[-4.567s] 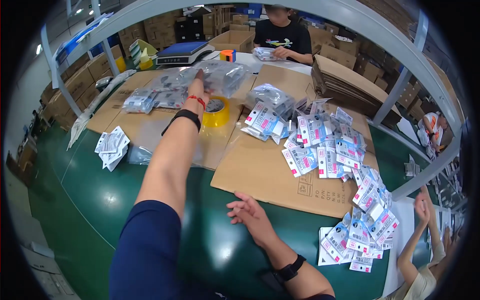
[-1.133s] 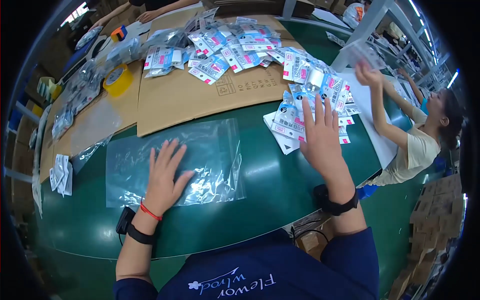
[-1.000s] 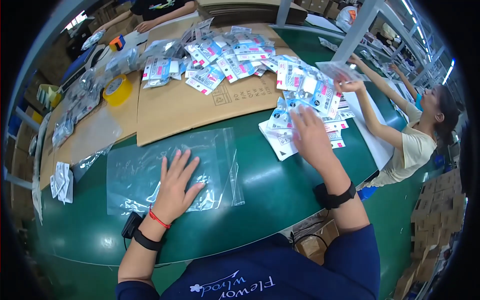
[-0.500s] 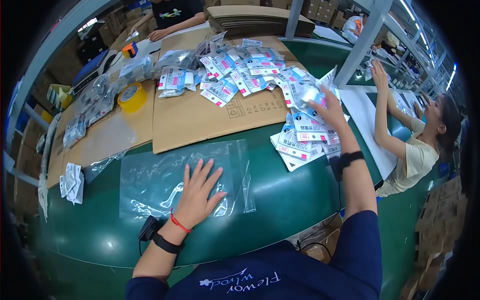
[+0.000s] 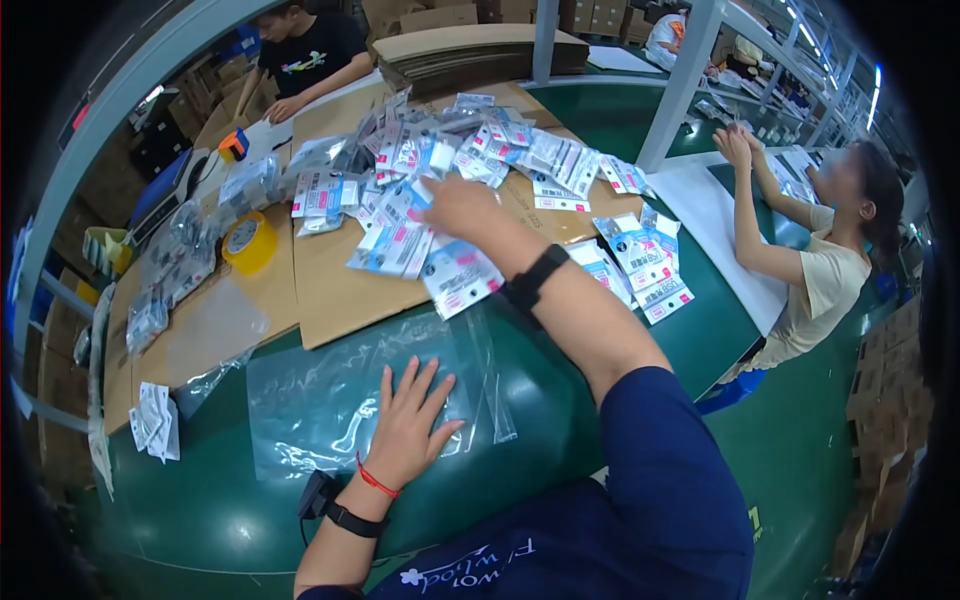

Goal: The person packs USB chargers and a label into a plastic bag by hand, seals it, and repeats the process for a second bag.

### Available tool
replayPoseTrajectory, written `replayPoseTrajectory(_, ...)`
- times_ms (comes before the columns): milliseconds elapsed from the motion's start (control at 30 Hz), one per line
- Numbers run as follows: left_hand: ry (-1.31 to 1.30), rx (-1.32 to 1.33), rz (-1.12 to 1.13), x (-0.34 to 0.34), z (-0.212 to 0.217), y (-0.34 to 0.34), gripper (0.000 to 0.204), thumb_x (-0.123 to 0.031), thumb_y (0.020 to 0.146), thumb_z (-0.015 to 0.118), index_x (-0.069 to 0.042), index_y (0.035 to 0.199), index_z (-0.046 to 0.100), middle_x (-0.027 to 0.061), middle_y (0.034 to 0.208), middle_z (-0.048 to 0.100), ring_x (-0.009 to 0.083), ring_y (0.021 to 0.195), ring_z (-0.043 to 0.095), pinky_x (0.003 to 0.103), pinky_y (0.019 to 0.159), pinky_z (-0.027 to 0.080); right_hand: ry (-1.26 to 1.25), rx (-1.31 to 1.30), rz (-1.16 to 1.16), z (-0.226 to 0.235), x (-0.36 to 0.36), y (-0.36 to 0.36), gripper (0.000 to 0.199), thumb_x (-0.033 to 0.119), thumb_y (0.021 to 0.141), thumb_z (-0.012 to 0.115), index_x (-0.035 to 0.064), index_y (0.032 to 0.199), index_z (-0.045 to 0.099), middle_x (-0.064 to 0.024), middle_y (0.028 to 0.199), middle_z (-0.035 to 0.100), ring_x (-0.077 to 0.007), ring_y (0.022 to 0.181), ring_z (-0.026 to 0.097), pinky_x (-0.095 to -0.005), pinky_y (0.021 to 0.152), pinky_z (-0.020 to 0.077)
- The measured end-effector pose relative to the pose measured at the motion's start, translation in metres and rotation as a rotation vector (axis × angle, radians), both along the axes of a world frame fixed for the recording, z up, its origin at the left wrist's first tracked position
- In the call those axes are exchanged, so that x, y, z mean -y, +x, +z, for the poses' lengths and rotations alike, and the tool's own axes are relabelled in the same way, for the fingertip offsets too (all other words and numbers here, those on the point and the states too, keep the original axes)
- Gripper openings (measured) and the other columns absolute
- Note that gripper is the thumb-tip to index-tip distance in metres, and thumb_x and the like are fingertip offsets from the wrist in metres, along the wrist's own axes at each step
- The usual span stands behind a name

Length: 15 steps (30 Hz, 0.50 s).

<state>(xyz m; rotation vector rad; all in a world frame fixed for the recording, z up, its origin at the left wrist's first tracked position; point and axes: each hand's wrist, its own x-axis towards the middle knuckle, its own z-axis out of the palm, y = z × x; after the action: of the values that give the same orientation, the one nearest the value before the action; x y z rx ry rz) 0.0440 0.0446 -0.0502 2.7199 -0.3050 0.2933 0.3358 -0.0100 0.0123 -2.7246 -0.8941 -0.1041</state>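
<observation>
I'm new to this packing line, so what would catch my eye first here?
The heap of small white, blue and pink packets spread over the brown cardboard sheet, where the right hand gathers some. Nearer, the left hand lies flat on a clear plastic bag on the green table. A yellow tape roll sits left.

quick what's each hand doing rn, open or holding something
Left hand: open, fingers spread flat on the clear plastic bag.
Right hand: reaching over the small packets; cannot tell whether it grips one.
</observation>
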Motion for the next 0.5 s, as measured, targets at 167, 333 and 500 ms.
replayPoseTrajectory(167, -0.005, 0.034, -0.033, 0.005, 0.004, 0.003, 0.054, -0.035, 0.085, 0.064, -0.007, 0.129, 0.052, 0.0175, 0.139, 0.043, 0.0377, 0.132, 0.034, 0.057, 0.11, 0.018, 0.516, 0.716, -0.167, 0.019, 0.115, 0.126, 0.047, 0.039, 0.081, 0.066, 0.0131, 0.12, 0.059, -0.0149, 0.115, 0.062, -0.0353, 0.096, 0.062, -0.0455, 0.086, 0.0481)
replayPoseTrajectory(333, -0.016, -0.018, -0.023, 0.0, 0.001, -0.003, 0.055, -0.031, 0.083, 0.066, -0.007, 0.13, 0.051, 0.0164, 0.14, 0.042, 0.037, 0.134, 0.033, 0.055, 0.112, 0.016, 0.11, 0.067, -0.696, -0.044, 0.193, 0.186, 0.076, 0.067, 0.081, 0.051, 0.0236, 0.142, 0.04, -0.0125, 0.154, 0.02, -0.0355, 0.14, 0.022, -0.0543, 0.109, 0.0232)
replayPoseTrajectory(500, -0.011, -0.087, -0.02, -0.003, 0.005, 0.0, 0.055, -0.03, 0.082, 0.066, -0.007, 0.13, 0.051, 0.0166, 0.14, 0.042, 0.037, 0.134, 0.033, 0.055, 0.112, 0.016, -0.004, -0.335, -0.43, -0.076, 0.132, 0.179, 0.076, 0.069, 0.083, 0.046, 0.0207, 0.141, 0.042, -0.0122, 0.155, 0.019, -0.0369, 0.14, 0.022, -0.0468, 0.112, 0.0219)
